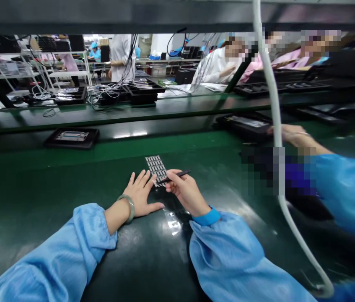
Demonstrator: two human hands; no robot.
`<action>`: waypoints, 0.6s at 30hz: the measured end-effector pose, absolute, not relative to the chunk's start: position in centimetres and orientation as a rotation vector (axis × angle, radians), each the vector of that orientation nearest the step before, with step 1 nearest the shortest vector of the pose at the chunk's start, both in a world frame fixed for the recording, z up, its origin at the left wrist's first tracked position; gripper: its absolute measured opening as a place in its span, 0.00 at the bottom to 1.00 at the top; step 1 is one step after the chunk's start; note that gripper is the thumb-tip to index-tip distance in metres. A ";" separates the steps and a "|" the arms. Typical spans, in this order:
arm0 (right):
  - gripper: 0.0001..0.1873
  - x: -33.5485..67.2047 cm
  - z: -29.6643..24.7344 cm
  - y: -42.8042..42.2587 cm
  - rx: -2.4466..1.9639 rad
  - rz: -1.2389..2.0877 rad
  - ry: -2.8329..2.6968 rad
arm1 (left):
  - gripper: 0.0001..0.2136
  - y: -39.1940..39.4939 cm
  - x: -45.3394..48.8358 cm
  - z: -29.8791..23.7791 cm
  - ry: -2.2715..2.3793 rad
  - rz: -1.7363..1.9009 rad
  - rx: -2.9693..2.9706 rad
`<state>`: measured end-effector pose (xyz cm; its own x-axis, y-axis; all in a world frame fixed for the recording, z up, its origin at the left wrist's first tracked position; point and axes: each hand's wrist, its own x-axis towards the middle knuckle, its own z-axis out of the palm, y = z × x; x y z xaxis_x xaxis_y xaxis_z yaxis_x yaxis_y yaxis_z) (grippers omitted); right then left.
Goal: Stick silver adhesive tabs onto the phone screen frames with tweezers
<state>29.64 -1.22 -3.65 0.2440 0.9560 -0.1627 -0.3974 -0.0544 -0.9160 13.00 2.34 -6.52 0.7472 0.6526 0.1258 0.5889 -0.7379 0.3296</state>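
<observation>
Sheet (154, 164) just ahead, black tool (183, 173) across its near end

In the head view, the only one here, the gridded sheet lies flat on the green table (117, 268), a little beyond my palms and short of the table's far edge; the near edge is out of frame. Its long axis runs away from me, the far end leaning somewhat toward the table's left side.

My left hand (139, 195) grips nothing: palm down, fingers spread, the index fingertip at the sheet's near left corner. I can't tell whether that finger presses on the sheet or only lies against its edge.

My right hand (185, 193) sits off the sheet's near right corner and pinches the thin black tool between thumb and fingers. The tool lies across the sheet's long axis, not along it: one end points left over the nearest rows, the other sticks out to the right. Both hands are about equally near, one to each side; whether the tip touches the sheet is too small to tell.

Well apart, a dark tray (67, 146) lies by the table's far edge on the left. On the right, a co-worker's hand (292, 133) is at another black tray (249, 133), beyond a white cable (273, 96).
</observation>
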 end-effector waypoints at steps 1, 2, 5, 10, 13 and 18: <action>0.16 29.6 -3.7 -1.2 -1.115 1.243 -0.675 | 0.43 2.4 12.9 -6.4 0.983 0.339 2.680; 0.16 29.6 -3.7 -1.2 -1.124 1.241 -0.685 | 0.43 2.4 12.7 -6.3 0.996 0.337 2.681; 0.16 29.6 -3.5 -1.3 -1.146 1.247 -0.703 | 0.43 3.0 11.4 -6.1 1.061 0.324 2.681; 0.15 29.0 -2.8 -2.2 -1.115 1.330 -0.765 | 0.41 4.0 6.8 -5.9 1.206 0.261 2.673; 0.16 27.8 -2.7 -2.8 -1.126 1.444 -0.833 | 0.38 3.4 3.3 -5.7 1.218 0.200 2.686; 0.14 25.6 -3.8 -3.4 -1.095 1.649 -0.869 | 0.34 1.3 0.1 -5.3 1.148 0.081 2.740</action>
